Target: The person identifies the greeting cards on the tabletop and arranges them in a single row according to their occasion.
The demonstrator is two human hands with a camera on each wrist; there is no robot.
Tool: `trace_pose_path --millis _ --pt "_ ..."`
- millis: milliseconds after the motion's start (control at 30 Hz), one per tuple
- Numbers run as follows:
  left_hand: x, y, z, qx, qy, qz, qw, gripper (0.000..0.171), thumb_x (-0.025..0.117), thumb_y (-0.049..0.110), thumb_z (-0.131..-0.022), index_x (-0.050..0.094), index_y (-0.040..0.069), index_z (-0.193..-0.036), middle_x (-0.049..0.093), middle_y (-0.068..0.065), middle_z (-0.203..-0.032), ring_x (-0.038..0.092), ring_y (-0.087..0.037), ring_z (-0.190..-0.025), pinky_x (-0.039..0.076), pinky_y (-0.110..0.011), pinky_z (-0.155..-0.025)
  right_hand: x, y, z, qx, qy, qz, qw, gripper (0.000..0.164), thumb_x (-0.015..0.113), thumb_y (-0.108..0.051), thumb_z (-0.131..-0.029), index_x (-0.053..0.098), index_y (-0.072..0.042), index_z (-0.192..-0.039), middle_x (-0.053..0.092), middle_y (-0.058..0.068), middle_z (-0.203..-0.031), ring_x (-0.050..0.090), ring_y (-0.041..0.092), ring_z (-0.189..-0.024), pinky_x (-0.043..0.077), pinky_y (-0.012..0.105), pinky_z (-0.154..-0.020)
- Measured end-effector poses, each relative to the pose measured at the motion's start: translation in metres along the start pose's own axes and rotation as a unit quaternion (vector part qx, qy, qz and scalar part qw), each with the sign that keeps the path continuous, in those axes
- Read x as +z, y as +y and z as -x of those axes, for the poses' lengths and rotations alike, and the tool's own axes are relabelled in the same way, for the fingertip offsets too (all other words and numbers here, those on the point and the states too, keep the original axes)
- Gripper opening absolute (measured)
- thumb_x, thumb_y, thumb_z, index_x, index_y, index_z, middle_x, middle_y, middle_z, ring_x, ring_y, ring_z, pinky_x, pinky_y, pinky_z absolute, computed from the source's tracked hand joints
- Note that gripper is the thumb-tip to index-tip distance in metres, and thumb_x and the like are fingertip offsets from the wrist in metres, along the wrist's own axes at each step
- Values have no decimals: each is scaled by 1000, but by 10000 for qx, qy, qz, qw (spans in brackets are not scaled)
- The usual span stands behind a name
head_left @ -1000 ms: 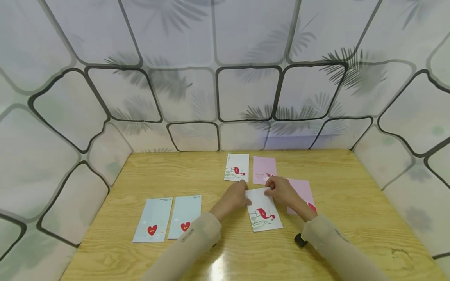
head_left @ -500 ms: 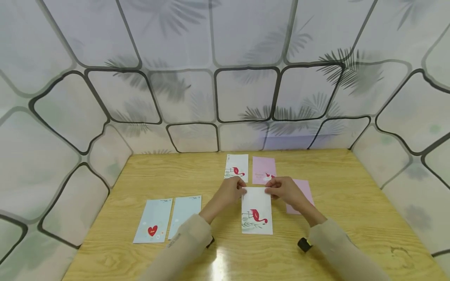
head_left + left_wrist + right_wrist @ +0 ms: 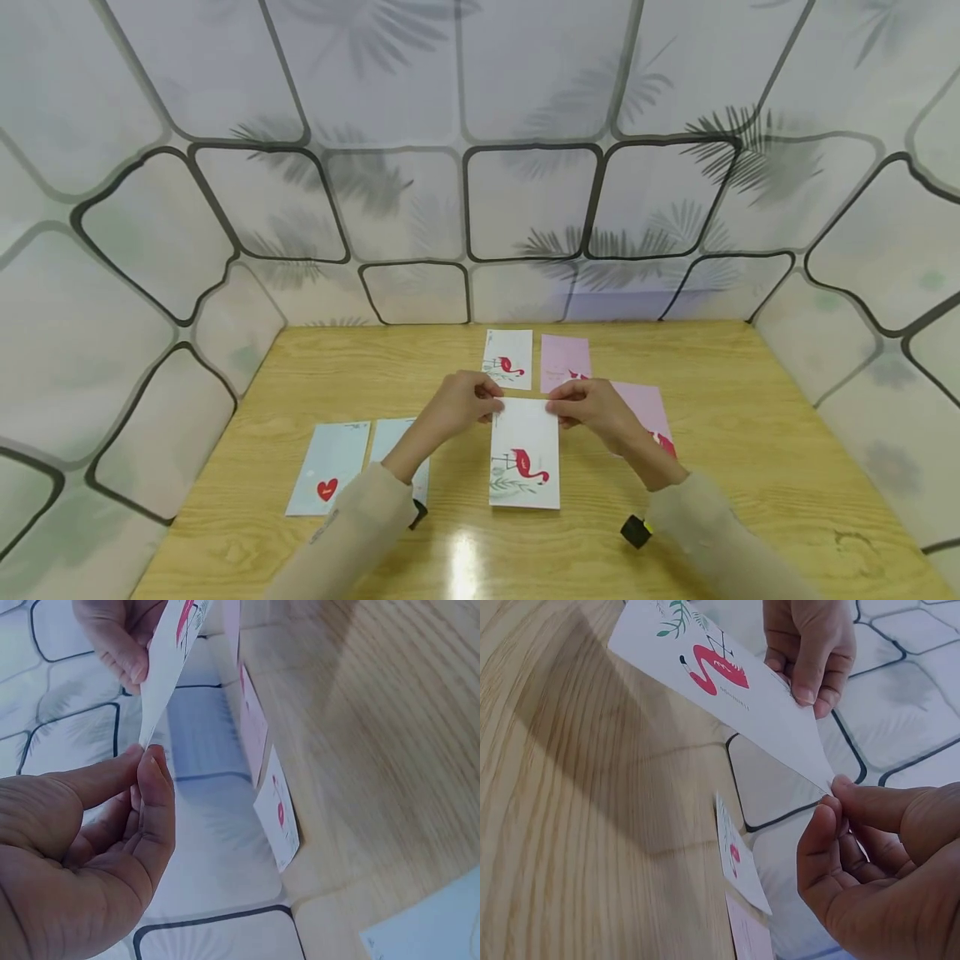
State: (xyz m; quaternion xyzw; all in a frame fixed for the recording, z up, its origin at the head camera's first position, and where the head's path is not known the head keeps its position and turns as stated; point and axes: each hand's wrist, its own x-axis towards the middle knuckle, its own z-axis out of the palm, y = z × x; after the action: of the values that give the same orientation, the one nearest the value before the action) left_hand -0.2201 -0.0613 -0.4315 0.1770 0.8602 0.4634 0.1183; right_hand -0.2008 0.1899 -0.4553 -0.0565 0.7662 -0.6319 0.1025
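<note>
Between my two hands is a white card (image 3: 524, 458) printed with a red flamingo and green leaves. My left hand (image 3: 463, 400) pinches its upper left corner between thumb and fingers. At the upper right corner, my right hand (image 3: 596, 408) pinches it the same way. Both wrist views show the card raised off the wooden table, its flamingo side (image 3: 716, 671) facing up. Behind it lies a second white flamingo card (image 3: 507, 354), with a pink card (image 3: 566, 358) to its right. Another pink card (image 3: 643, 408) is partly covered by my right hand and forearm.
Two light blue cards lie at the left: one with a red heart (image 3: 327, 475), the other (image 3: 390, 435) partly hidden under my left forearm. A patterned fabric wall (image 3: 525, 200) encloses the back and sides of the wooden table (image 3: 750, 467).
Both hands have carried the white flamingo card to the left and turned it from slanted to straight. My left forearm now covers more of the second blue card.
</note>
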Motion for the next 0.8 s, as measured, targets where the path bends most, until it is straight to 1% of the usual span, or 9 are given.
trace_pose_path --millis 133,233,333,500,667,800 --pt "-10 -1 5 -58 46 35 10000 6 74 5 -96 73 0 -94 69 -4 -81 72 -28 -75 62 -46 -74 9 -4 -3 -33 14 -139 9999 21 74 -2 -94 70 15 -105 69 5 -83 64 12 -68 59 26 -67" --pt "-18 -2 9 -165 157 56 9997 6 74 6 -96 74 0 -96 69 -4 -82 71 -22 -74 62 -46 -76 18 -7 -6 -66 15 -220 9997 21 75 -3 -93 71 14 -104 69 5 -82 64 11 -68 59 26 -67" --pt "-26 -4 12 -287 286 -20 9992 5 74 6 -95 75 1 -97 69 -4 -82 69 -18 -72 62 -45 -76 27 -9 -10 -53 41 -263 9996 19 76 -3 -93 72 12 -103 70 4 -83 64 11 -67 59 25 -66" --pt "-37 -7 16 -439 411 -135 9981 4 74 6 -95 75 2 -97 69 -4 -83 69 -16 -71 62 -44 -77 39 -11 -17 -65 23 -309 9995 18 76 -3 -93 72 13 -102 69 4 -80 64 12 -66 60 26 -66" --pt "-42 -11 18 -547 512 -164 9971 4 74 4 -95 75 1 -97 69 -6 -84 67 -16 -71 62 -43 -76 48 -12 -21 -117 -29 -364 9993 19 75 -3 -94 72 13 -103 70 6 -81 64 13 -66 60 27 -66" --pt "-43 -15 20 -713 492 -142 9961 4 74 3 -94 75 1 -97 69 -6 -84 67 -16 -72 62 -42 -77 54 -11 -24 39 -4 -345 9994 19 75 -3 -94 72 13 -104 71 8 -84 64 13 -65 60 27 -66"
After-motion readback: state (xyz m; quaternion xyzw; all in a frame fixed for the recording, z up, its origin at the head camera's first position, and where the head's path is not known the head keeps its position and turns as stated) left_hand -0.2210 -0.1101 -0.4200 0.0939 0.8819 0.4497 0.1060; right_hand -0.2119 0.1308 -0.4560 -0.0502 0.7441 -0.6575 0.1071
